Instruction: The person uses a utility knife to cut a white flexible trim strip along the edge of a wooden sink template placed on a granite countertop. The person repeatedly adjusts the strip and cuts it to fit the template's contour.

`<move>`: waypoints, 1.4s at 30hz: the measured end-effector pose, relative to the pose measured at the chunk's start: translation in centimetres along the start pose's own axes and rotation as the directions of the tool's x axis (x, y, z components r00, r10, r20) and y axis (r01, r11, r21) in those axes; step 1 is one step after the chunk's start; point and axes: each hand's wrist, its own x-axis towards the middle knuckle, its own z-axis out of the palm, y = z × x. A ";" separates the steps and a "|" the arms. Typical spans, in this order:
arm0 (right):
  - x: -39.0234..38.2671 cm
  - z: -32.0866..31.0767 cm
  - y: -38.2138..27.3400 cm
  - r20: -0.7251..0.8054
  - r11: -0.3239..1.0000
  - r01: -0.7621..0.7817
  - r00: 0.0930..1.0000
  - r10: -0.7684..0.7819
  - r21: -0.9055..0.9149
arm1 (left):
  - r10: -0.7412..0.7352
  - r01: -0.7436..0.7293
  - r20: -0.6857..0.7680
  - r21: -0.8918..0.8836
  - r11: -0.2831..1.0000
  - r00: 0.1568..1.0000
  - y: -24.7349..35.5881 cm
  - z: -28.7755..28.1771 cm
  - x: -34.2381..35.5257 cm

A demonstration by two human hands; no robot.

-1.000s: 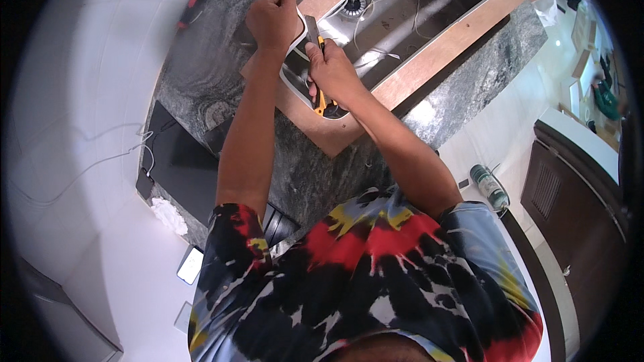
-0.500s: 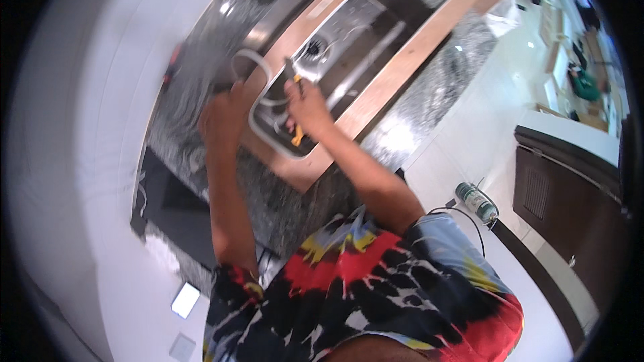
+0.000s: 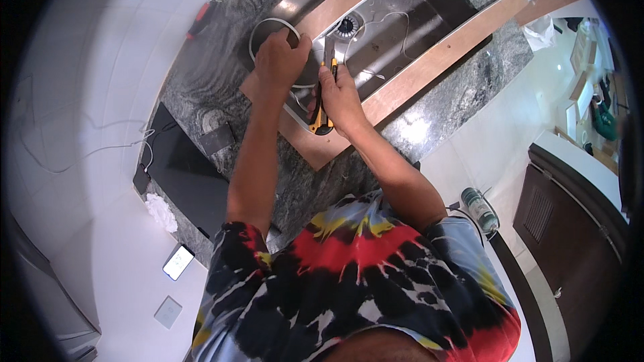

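My right hand [image 3: 341, 99] is wrapped round a yellow-and-black utility knife [image 3: 321, 119], its blade out and pointing away from me. It is over the near left end of the cutout in a wooden frame [image 3: 416, 79]. My left hand [image 3: 279, 64] is closed, fingers bent, at the frame's left side. A thin white strip [image 3: 253, 39] loops around beside its fingers; whether they pinch it is hidden. White edging also runs along the cutout's inner rim. Beneath the frame, a steel sink [image 3: 392, 23] shows its round drain [image 3: 347, 26] and loose white strands.
Grey veined stone countertop [image 3: 436, 110] surrounds the frame. A red-and-black tool [image 3: 198, 20] rests by the wall. At left are a black panel [image 3: 178, 171], crumpled white tissue [image 3: 161, 213] and a phone [image 3: 178, 263]. A green cylinder [image 3: 479, 209] stands right, near a dark brown cabinet [image 3: 560, 218].
My left hand has moved forward and right, up to the frame's edge and closer to my right hand. The knife stays in my right hand. The whole view has shifted.
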 end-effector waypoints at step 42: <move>0.3 2.7 1.2 -0.016 0.880 0.022 0.999 -0.034 -0.474 | 0.350 -0.397 -0.232 -0.197 0.897 0.907 -5.3 1.8 2.9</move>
